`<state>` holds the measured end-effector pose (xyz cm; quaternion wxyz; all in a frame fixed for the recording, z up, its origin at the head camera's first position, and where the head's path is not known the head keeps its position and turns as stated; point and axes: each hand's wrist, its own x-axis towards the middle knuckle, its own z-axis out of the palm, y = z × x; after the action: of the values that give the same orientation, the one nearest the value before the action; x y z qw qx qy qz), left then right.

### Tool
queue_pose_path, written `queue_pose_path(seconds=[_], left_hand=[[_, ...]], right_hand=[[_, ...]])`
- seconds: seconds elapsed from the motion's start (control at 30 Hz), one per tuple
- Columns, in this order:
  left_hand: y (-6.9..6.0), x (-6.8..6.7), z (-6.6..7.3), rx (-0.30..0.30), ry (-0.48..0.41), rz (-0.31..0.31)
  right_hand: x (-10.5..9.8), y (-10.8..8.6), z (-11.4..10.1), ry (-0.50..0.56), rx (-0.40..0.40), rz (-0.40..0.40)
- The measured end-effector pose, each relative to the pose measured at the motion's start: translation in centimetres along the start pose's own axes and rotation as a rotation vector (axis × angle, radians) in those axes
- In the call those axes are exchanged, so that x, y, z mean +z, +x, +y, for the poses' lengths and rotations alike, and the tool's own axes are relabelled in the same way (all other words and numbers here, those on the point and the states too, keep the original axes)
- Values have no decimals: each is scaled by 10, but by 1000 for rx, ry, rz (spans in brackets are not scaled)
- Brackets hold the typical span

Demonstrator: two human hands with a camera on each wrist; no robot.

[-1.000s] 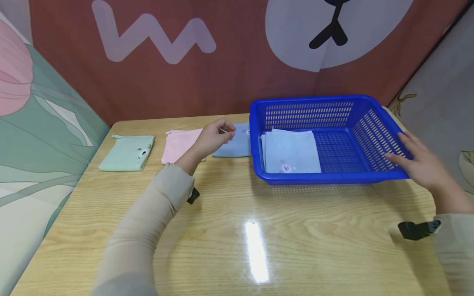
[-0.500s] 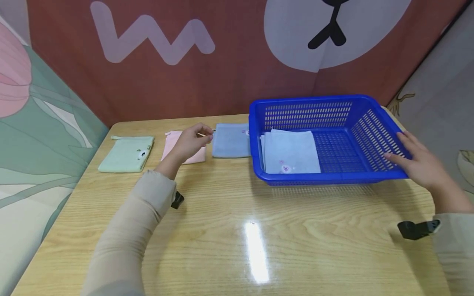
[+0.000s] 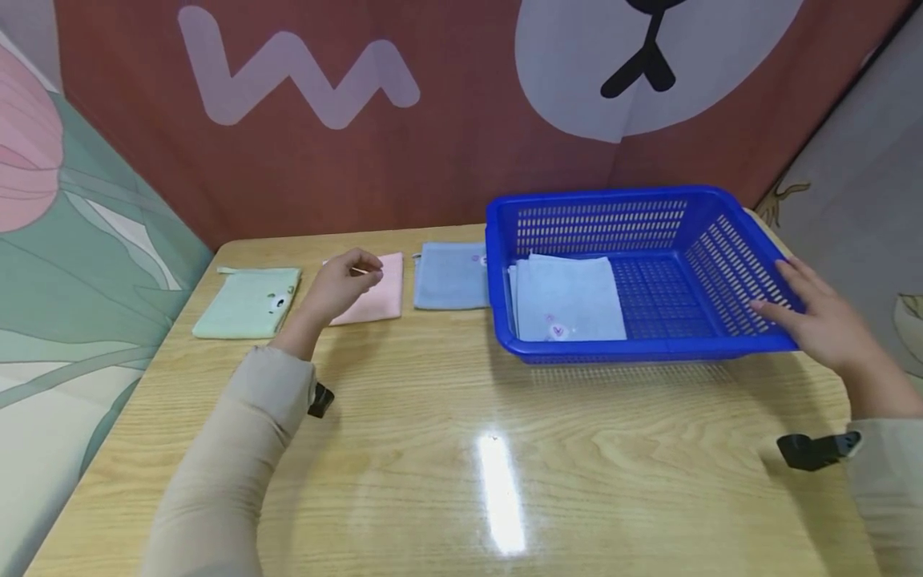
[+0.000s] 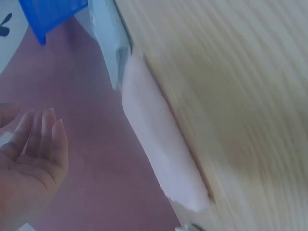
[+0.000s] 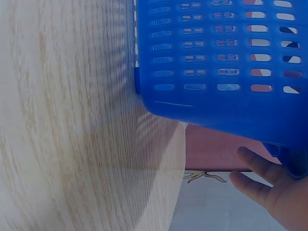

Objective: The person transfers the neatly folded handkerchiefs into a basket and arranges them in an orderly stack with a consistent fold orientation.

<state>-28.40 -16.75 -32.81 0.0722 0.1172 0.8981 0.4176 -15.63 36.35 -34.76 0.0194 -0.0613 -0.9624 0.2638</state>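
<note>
My left hand (image 3: 342,280) hovers above the folded pink towel (image 3: 378,296), fingers loosely bent and holding nothing. In the left wrist view the left hand (image 4: 36,163) is apart from the pink towel (image 4: 156,139). On the right, my right hand (image 3: 829,316) holds the right rim of the blue plastic basket (image 3: 642,346), its thumb over the rim; in the right wrist view some fingers (image 5: 257,185) reach along the outside. Inside the basket, at its left, lie folded light blue towels (image 3: 570,296) with a small heart print.
A folded green towel (image 3: 245,303) with an animal face lies at the table's left. A folded blue towel (image 3: 450,276) sits between the pink one and the basket, partly hidden by it. A printed curtain (image 3: 433,176) stands behind the wooden table (image 3: 404,449).
My left hand has moved left, from over the blue towel beside the basket to above the pink towel. The right hand and basket stay put.
</note>
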Motion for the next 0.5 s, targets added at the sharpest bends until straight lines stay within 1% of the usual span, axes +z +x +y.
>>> queue_pose_path(seconds=[0.27,0.5], left_hand=[[-8,-17,-13,-55,18,42],[-16,-32,-24,-64,47,72]], right_hand=[[1,-1,3,8,-16,7],[2,0,3,-12,-17,9]])
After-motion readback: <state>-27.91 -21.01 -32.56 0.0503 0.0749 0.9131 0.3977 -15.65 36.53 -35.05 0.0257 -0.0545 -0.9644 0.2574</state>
